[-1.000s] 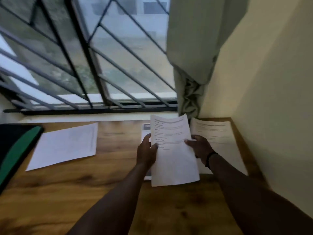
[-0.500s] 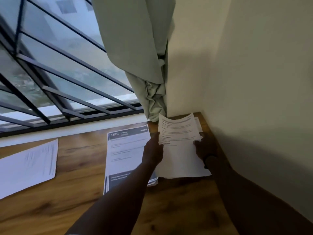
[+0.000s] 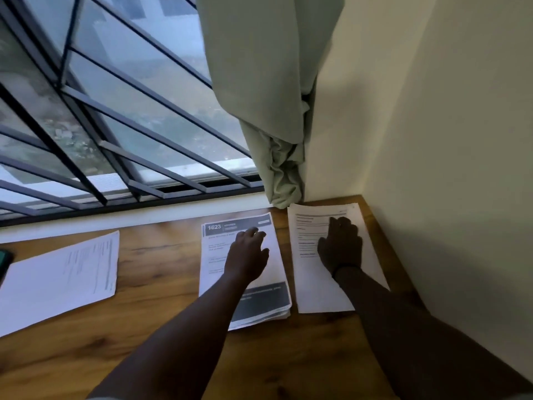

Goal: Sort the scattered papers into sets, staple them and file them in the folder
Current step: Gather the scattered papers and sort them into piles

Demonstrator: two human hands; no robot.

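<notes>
On the wooden desk (image 3: 161,336) below the barred window (image 3: 109,116), three paper piles lie apart. Right hand (image 3: 341,245) rests flat on the pile in the corner (image 3: 323,284), fingers straight and close together. Left hand (image 3: 248,254) is over the middle stack (image 3: 245,301), which is headed "1623"; fingers loosely extended, holding nothing; contact cannot be told. A third sheet (image 3: 57,278) lies well to the left. A curtain (image 3: 277,105) hangs behind the corner pile.

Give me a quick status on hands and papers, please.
Left hand open over the 1623 stack. Right hand flat on the corner sheet. Third sheet loose at left. Nothing blocking.
</notes>
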